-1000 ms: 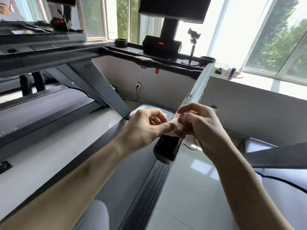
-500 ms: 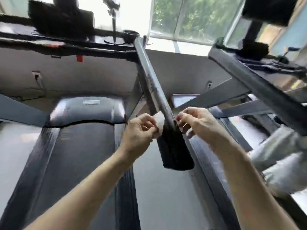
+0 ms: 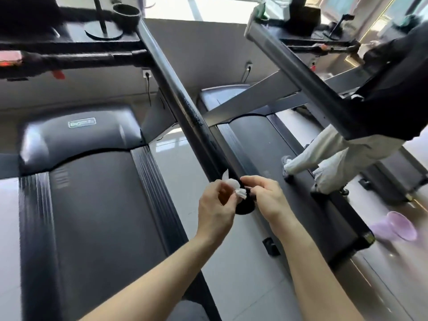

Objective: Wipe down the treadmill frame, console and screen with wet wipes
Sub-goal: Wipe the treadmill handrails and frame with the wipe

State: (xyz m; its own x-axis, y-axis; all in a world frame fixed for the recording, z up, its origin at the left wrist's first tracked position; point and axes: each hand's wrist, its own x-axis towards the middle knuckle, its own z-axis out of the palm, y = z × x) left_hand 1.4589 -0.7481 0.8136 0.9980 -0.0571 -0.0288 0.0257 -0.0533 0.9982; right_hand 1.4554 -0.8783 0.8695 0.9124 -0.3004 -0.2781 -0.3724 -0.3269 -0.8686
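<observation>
A small crumpled white wet wipe sits between my two hands, just above the black end of the treadmill's right handrail. My left hand pinches the wipe from the left. My right hand pinches its right edge with curled fingers. The dark handrail runs from my hands up and left to the console deck, where a cup holder sits. The screen is out of view. The belt lies below on the left.
A second treadmill stands close on the right, and a person in light trousers stands on it. A purple cup-like object lies on the floor at the right. Wall sockets with cables sit on the grey wall.
My view has swung right and down, bringing in the neighbouring treadmill and the person. My hands have come closer together over the handrail's end, both now holding the wipe.
</observation>
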